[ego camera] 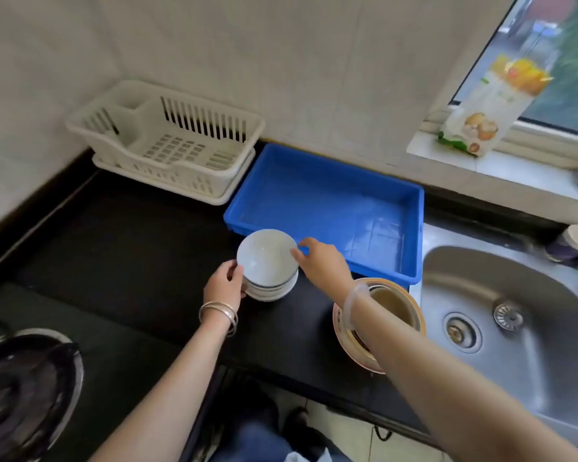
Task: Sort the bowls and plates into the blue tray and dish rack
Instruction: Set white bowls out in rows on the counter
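Both hands are on the stack of white bowls (269,270), which sits on the black table (131,248) just in front of the blue tray's near-left corner. The top bowl (267,253) is tipped, its rim tilted up toward the camera and off level w/ the bowls under it.

Left hand (223,286) cups the stack's left side, fingers curled round the lower bowls — looks like a steadying hold, not a lift. Right hand (321,263) comes in from the right w/ thumb and fingertips pinched on the top bowl's right rim; partly closed, has hold of that rim only.

Key relation: the blue tray (411,211) lies directly behind and to the right of the stack, so nearly touching it, on the right hand's side. It's empty. The dish rack (90,126) is further back-left against the wall, also empty, nearer the left hand. So the right hand is better placed for a short carry up and over the tray's near wall.

A second pile — brown-rimmed plates and bowls (394,311) — sits under the right forearm, beside the sink (514,295), untouched. Sorting prob. just starting.
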Demonstrator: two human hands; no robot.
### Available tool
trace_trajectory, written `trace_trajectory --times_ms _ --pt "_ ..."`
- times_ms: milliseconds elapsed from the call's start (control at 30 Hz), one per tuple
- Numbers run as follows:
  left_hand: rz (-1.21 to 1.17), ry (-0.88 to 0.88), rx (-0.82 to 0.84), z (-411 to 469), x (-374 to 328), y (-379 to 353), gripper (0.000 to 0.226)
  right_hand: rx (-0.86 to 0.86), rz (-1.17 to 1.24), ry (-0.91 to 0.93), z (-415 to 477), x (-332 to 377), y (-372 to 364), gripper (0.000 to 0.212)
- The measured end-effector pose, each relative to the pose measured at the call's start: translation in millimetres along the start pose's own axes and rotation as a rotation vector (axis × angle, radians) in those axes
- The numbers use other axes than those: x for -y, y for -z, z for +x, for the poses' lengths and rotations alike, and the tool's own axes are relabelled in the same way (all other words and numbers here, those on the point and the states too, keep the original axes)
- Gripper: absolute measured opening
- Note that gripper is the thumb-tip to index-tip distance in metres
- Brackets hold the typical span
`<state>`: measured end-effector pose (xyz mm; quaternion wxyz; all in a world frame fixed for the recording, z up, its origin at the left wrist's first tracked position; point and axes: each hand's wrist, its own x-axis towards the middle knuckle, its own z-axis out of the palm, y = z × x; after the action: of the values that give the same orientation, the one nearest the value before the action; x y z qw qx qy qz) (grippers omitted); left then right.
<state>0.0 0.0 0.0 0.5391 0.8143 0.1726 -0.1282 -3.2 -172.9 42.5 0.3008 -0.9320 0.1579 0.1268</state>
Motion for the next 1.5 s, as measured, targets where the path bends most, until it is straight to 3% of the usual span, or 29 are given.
trace_trajectory --times_ms 200,333,533,700,1033,1500 --pt "-0.077 0.030 0.034 7.3 1.7 0.6 0.034 -0.108 -0.235 0.043 12.2 15.4 -12.8 0.012" --pt "-0.149 0.060 0.026 8.3 3.2 1.5 0.032 -0.086 -0.324 0.117 15.0 16.6 -9.5 0.013" --pt "-0.118 0.048 -0.006 12.9 2.3 0.8 0.026 -0.131 -0.143 0.082 9.8 11.4 13.7 0.016" --pt "0.045 0.078 0.000 17.8 -10.3 -5.5 0.037 -0.165 -0.034 0.073 3.2 10.4 34.6 0.023" --pt "0.080 0.023 -0.156 7.1 -19.2 -10.7 0.033 -0.124 0.125 0.042 4.3 -20.2 49.7 0.022" --pt "-0.443 0.109 -0.274 18.0 -34.2 63.3 0.029 -0.054 0.201 0.182 25.4 41.0 62.3 0.023"
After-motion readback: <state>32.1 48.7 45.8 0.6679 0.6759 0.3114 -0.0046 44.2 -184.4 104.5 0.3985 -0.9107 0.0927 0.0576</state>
